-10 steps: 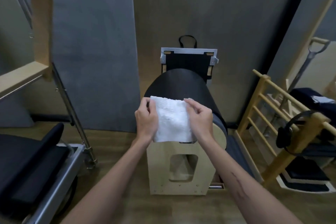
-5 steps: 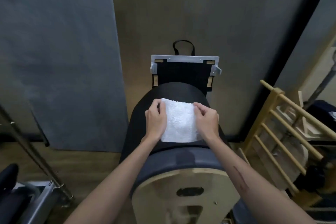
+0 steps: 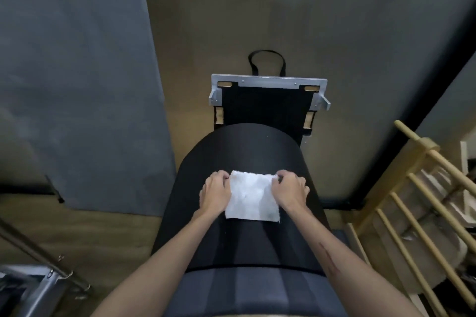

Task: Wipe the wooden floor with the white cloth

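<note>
A white cloth (image 3: pixel 253 199) lies spread flat on top of a black padded barrel (image 3: pixel 247 152) in the middle of the view. My left hand (image 3: pixel 215 194) pinches the cloth's far left corner with curled fingers. My right hand (image 3: pixel 291 192) pinches its far right corner the same way. The wooden floor (image 3: pixel 85 237) shows at the lower left, beside the barrel.
A black board with a grey metal frame (image 3: pixel 269 83) and a strap leans on the wall behind the barrel. A wooden ladder rack (image 3: pixel 417 203) stands at the right. Metal rails of a machine (image 3: pixel 33 273) sit at the lower left. A grey wall panel (image 3: pixel 77 85) hangs at left.
I have moved closer and now look down over the barrel. The cloth went from held in front of the barrel to lying on its top, both hands at its far corners.
</note>
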